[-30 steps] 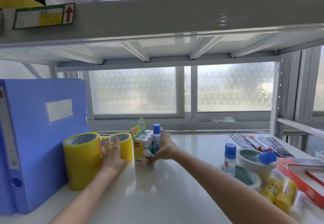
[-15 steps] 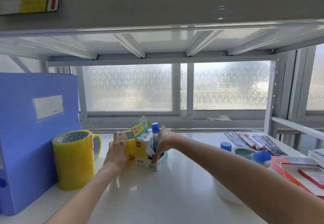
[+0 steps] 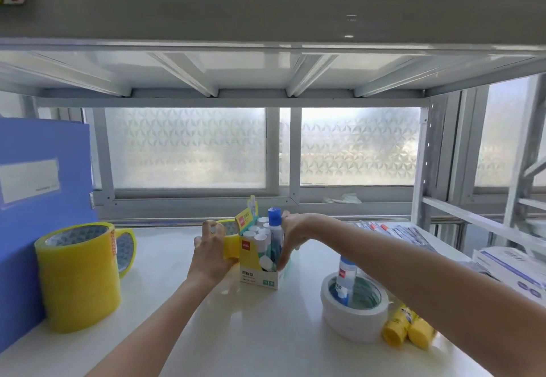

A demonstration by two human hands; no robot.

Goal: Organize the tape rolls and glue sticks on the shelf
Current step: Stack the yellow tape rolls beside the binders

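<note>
Head view, left to right. A blue file box [image 3: 35, 214], matte and flat-sided, stands at the left end of the glossy white shelf [image 3: 153, 264]. Touching it is the yellow tape stack [image 3: 78, 276], a tall translucent cylinder with a patterned core. A leaning yellow roll [image 3: 127, 246] stands on edge just behind it. A second ago the small yellow roll [image 3: 230, 243] sat just beside this stack under a flat palm. It now stands well apart from the stack, and the left hand [image 3: 211, 254] holds it with fingers curled over its rim, pressing it against the left wall of the glue-stick box [image 3: 260, 261]. That box is printed cardboard with an open top, packed with upright white-capped sticks and one blue-capped bottle [image 3: 274, 229]. The right hand [image 3: 291, 240] clasps its right side, thumb low at the front and fingers behind, as it did before. The widened gap suggests roll and box are being shifted together as one group, so the sorting is probably still partway through. Further right lies the white tape roll [image 3: 354, 308], flat and papery, with a clear glue bottle [image 3: 345, 276] tilted in its core. Two smooth yellow tubes [image 3: 407, 326] lie just beside it, not yet grouped.
</note>
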